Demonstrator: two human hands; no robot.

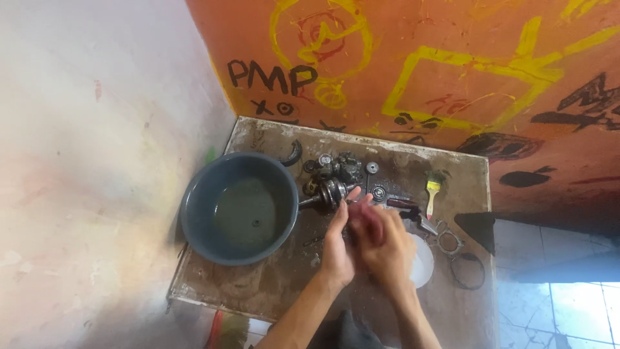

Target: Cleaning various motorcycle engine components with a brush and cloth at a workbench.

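My left hand (338, 242) and my right hand (382, 240) are pressed together over the middle of a grimy table (271, 284). The right hand's fingers curl over the left hand's fingertips, and a small part between them is mostly hidden, so what it is stays unclear. Just beyond the fingertips lies a metal shaft with gears (328, 192), and behind that a dark cluster of engine parts (339, 167). A white round lid or dish (423, 262) shows under my right wrist.
A grey basin (200, 213) of murky liquid fills the table's left side. A yellow-handled brush (432, 194), a bearing (378, 192), a small disc (372, 167), metal rings (466, 271) and a connecting piece (449, 238) lie on the right. Painted orange wall behind.
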